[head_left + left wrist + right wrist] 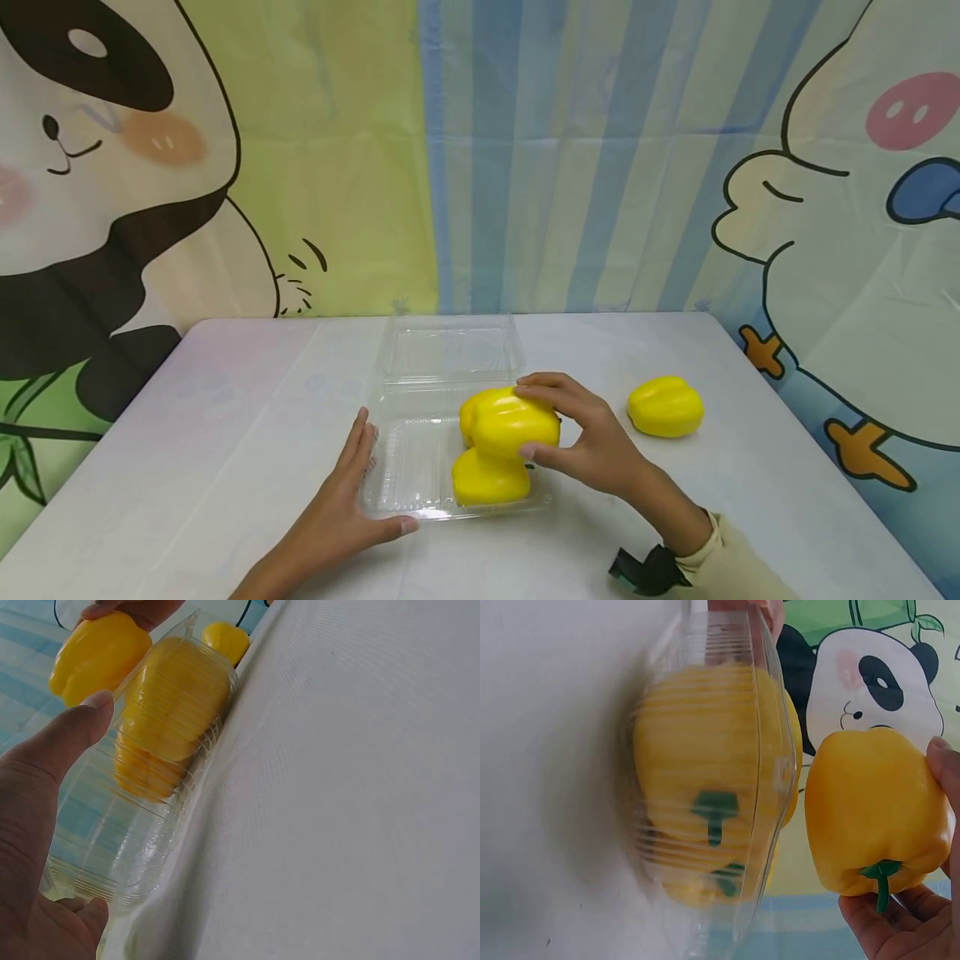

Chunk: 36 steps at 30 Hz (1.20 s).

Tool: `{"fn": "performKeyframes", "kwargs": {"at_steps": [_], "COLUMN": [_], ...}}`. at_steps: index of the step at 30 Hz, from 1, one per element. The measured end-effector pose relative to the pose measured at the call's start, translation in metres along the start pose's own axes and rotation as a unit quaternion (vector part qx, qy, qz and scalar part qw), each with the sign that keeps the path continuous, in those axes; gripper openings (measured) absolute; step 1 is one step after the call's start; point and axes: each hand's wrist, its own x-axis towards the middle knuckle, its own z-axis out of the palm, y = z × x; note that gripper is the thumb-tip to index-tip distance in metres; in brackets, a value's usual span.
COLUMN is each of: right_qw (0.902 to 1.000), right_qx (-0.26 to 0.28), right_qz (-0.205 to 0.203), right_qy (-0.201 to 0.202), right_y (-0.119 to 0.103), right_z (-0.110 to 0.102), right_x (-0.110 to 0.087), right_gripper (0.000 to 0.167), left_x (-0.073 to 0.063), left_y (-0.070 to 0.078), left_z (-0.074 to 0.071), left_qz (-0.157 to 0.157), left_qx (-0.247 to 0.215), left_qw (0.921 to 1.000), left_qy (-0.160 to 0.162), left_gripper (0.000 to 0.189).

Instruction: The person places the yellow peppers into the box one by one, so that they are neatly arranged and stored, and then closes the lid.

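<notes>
My right hand [592, 433] grips a yellow bell pepper [516, 423] between thumb and fingers, raised over a clear plastic clamshell container [408, 467]. Its green stem shows in the right wrist view, where the held pepper [877, 810] is apart from the container wall. Two more yellow peppers lie inside the container: the front one [489, 479] shows plainly, while the other is mostly hidden behind the held pepper. At the container's front left corner, my left hand [341, 500] touches the rim, with its thumb along the front and its fingers extended along the left side.
Another yellow bell pepper [666, 407] lies on the white-covered table [247, 433], right of the container. The container's lid [453, 350] is folded back, away from me. Behind the table hangs a printed curtain [570, 167].
</notes>
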Motion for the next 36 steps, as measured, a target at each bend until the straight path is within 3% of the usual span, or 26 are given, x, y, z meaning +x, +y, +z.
{"fn": "performKeyframes", "kwargs": {"at_steps": [18, 28, 36], "right_qw": [0.9988, 0.9969, 0.9971], "right_qx": [0.034, 0.037, 0.032], "right_qz": [-0.027, -0.052, -0.024], "right_qy": [-0.022, -0.047, -0.064], "right_y": [-0.01, -0.018, -0.025], "right_z": [0.029, 0.048, 0.059], "right_x": [0.017, 0.027, 0.032], "right_gripper": [0.057, 0.058, 0.058], "left_x": [0.002, 0.0, 0.0], "left_y": [-0.001, -0.004, -0.003], "left_z": [0.0, 0.001, 0.0], "left_qz": [-0.01, 0.018, 0.015], "left_qx": [0.011, 0.002, 0.004], "left_qw": [0.9999, 0.9998, 0.9999], "left_qy": [-0.001, 0.006, 0.004], "left_gripper": [0.132, 0.13, 0.129]}}
